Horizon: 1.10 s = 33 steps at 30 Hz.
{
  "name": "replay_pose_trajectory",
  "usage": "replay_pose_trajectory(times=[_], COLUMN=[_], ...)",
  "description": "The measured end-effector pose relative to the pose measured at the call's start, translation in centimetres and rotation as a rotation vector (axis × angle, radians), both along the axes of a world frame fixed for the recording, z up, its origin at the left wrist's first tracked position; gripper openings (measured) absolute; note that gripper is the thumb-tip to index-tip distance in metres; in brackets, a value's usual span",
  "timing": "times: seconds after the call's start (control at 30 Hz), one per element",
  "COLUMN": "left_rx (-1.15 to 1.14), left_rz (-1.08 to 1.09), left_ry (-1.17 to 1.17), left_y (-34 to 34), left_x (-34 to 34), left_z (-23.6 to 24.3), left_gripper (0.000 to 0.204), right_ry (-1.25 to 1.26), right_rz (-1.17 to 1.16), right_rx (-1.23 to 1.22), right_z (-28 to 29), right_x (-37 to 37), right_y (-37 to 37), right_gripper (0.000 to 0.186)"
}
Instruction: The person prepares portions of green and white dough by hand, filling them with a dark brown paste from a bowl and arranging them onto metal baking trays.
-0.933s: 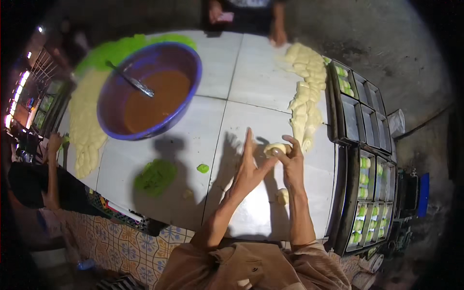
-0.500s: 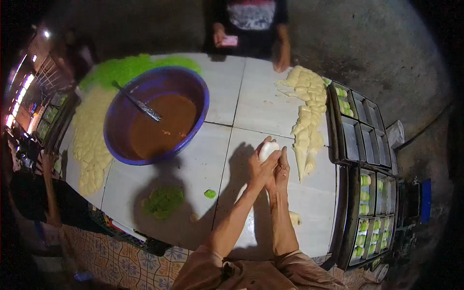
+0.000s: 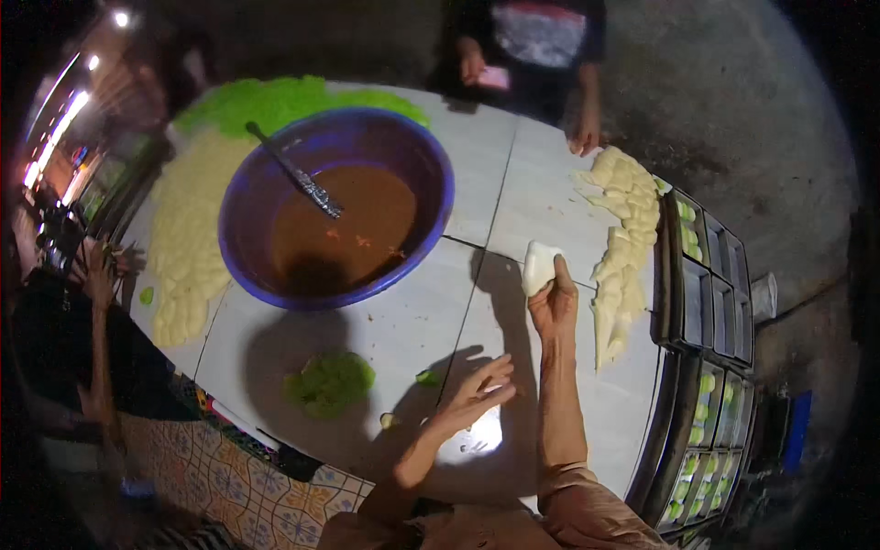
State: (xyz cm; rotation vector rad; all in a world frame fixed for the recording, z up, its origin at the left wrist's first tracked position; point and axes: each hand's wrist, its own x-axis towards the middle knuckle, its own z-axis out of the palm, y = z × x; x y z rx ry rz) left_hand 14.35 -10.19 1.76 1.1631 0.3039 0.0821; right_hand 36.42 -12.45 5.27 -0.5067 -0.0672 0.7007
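Observation:
In my right hand (image 3: 555, 307) is a smooth white lump of dough (image 3: 540, 266), gripped between thumb and fingers and held up over the white tiled table (image 3: 385, 353). My left hand (image 3: 477, 394) is apart from it, nearer to me, with its fingers stretched out and nothing in them. To the right of the dough lump lie pale yellow dough pieces (image 3: 627, 215) in a long row. A green dough mound (image 3: 330, 383) and a small green bit (image 3: 428, 377) sit left of my left hand.
A big purple basin (image 3: 431, 229) of brown filling stands at left with a long-handled utensil (image 3: 307, 183) in it. Behind it lie green dough (image 3: 247, 103) and cream dough pieces (image 3: 183, 247). Metal trays (image 3: 701, 275) line the right edge. A person (image 3: 527, 64) stands opposite holding a phone.
My hands have parted: the left has drawn back toward me and opened, while the right keeps the dough lump. The whole view has shifted, so the table and basin appear farther right.

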Motion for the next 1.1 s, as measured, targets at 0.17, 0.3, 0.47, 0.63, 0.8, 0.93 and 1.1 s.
replay_pose_trajectory(times=[0.17, 0.3, 0.47, 0.63, 0.8, 0.93, 1.1], left_rx=[-0.056, 0.021, 0.023, 0.161, 0.072, 0.078, 0.075], left_rz=[0.033, 0.055, 0.167, 0.238, 0.207, 0.209, 0.217], left_ry=[-0.077, -0.104, -0.058, -0.108, -0.02, -0.054, -0.032], left_y=[0.7, 1.0, 1.3, 2.0, 2.9, 2.9, 2.3], left_x=[-6.9, -9.5, -12.1, -12.6, -13.4, -12.5, -12.7], left_z=[1.3, 0.7, 0.3, -1.2, 0.6, 0.9, 0.4], left_gripper=[0.061, 0.058, 0.057, 0.057, 0.058, 0.057, 0.055], right_ry=[-0.52, -1.193, -2.08, -2.288, -2.158, -2.4, -1.865], right_rz=[0.154, 0.604, 1.024, 1.093, 1.269, 1.205, 1.349], right_rx=[-0.224, -0.67, -0.797, -0.71, -0.905, -0.896, -0.75], right_z=[7.4, 10.8, 7.0, -2.2, 1.9, -0.3, 0.3], right_x=[-1.7, -5.5, -9.9, -4.9, -8.3, -8.7, -8.3], right_y=[6.7, 15.0, 23.5, 25.9, 26.1, 27.0, 26.9], right_gripper=[0.025, 0.032, 0.032, 0.029, 0.041, 0.045, 0.03])
